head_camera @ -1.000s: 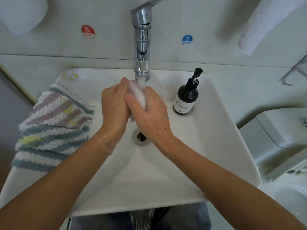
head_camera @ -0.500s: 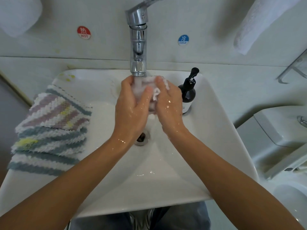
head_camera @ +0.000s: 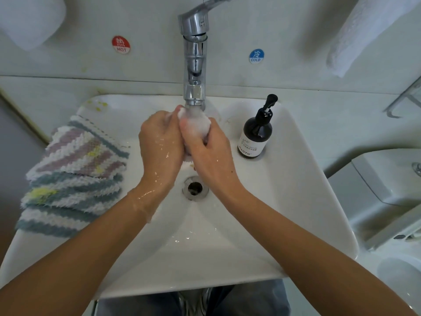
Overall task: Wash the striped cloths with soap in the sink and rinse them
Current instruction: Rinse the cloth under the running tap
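Note:
A bunched, wet cloth [head_camera: 196, 125], pale with foam, is squeezed between my left hand [head_camera: 160, 144] and my right hand [head_camera: 210, 148] right under the running chrome tap [head_camera: 194, 65]. Both hands are wet and closed around it, above the drain [head_camera: 195, 188] of the white sink [head_camera: 284, 201]. Most of the held cloth is hidden by my fingers. A stack of striped cloths [head_camera: 73, 174], in white, mauve, teal and yellow, lies over the sink's left rim. A dark pump bottle of soap [head_camera: 256, 133] stands on the sink's back right corner.
Hot [head_camera: 121, 44] and cold [head_camera: 256, 56] stickers sit on the wall beside the tap. A white towel [head_camera: 364, 35] hangs at upper right and a paper roll [head_camera: 29, 19] at upper left. A toilet cistern [head_camera: 387, 179] stands to the right of the sink.
My hands have kept kneading the cloth under the water. They shifted from pressed palms to a spread grip, and now wring it close together beneath the spout.

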`<action>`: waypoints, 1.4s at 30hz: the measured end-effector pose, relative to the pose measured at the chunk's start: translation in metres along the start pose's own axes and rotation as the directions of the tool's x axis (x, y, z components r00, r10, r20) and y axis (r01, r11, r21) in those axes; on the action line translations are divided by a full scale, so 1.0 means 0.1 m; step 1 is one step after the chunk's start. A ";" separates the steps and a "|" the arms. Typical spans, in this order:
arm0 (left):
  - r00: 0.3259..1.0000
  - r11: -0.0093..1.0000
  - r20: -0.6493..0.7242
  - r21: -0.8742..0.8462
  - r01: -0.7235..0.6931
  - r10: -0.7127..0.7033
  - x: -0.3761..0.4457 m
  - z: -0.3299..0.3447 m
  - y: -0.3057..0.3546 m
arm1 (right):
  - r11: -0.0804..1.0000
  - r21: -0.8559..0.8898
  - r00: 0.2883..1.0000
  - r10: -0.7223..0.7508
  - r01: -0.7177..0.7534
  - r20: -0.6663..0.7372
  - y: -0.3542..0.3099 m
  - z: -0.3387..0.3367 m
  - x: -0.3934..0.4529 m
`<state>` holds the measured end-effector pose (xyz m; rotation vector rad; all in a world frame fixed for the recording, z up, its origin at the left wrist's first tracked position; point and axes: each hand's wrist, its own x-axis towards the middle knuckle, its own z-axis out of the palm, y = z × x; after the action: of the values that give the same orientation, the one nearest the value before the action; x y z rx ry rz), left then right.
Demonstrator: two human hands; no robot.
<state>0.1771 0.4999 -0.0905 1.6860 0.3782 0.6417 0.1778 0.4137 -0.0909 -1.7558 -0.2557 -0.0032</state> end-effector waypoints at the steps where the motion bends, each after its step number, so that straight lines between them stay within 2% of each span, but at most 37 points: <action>1: 1.000 1.000 -0.006 -0.001 0.008 -0.008 0.00 0.01 0.00 | 1.000 -0.001 1.000 0.013 -0.013 0.001 -0.01 -0.01 0.00; 5: 0.997 0.997 0.063 -0.053 0.051 -0.048 -0.07 0.03 0.00 | 0.998 -0.038 0.997 0.049 -0.051 -0.059 0.06 0.01 0.12; 7: 0.991 0.994 0.121 -0.077 0.072 -0.063 -0.11 0.06 0.01 | 0.999 0.019 0.996 0.043 -0.042 -0.080 0.09 -0.02 0.14; 10: 0.981 0.991 0.165 -0.066 0.113 -0.101 -0.17 0.11 0.02 | 0.978 0.195 0.985 0.100 -0.072 -0.139 0.13 -0.11 0.11; 14: 0.974 0.986 0.196 -0.099 0.135 -0.114 -0.20 0.12 0.02 | 0.964 0.255 0.967 0.134 -0.076 -0.217 0.08 -0.13 0.15; 16: 0.976 0.984 0.180 -0.109 0.140 -0.119 -0.19 0.11 0.01 | 0.959 0.271 0.969 0.141 -0.083 -0.201 0.07 -0.12 0.15; 20: 0.985 0.989 0.111 -0.053 0.137 -0.130 -0.17 0.10 -0.02 | 0.960 0.247 0.986 0.152 -0.132 -0.064 0.03 -0.09 0.09; 23: 0.976 0.980 0.104 -0.031 0.196 -0.192 -0.12 0.09 -0.02 | 0.972 0.169 0.987 0.162 -0.162 0.010 0.05 -0.02 0.05; 28: 0.969 0.970 0.069 -0.042 0.240 -0.237 -0.11 0.11 -0.05 | 0.985 0.077 0.988 0.156 -0.154 -0.013 0.07 0.02 0.07; 32: 0.954 0.950 0.127 -0.122 0.287 -0.272 -0.16 0.11 0.00 | 0.990 0.007 0.988 0.143 -0.143 -0.065 0.07 -0.03 0.05; 37: 0.958 0.952 0.147 -0.145 0.268 -0.247 -0.16 0.13 0.03 | 0.971 0.214 0.954 0.159 -0.105 -0.255 0.06 -0.02 0.09; 42: 0.949 0.958 0.184 -0.083 0.275 -0.256 -0.20 0.14 0.05 | 0.950 0.303 0.959 0.148 -0.069 -0.243 0.05 -0.14 0.12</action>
<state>0.1688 0.4765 -0.0913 1.5396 0.4305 0.3094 0.1923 0.4011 -0.0912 -1.4524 0.0366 -0.1128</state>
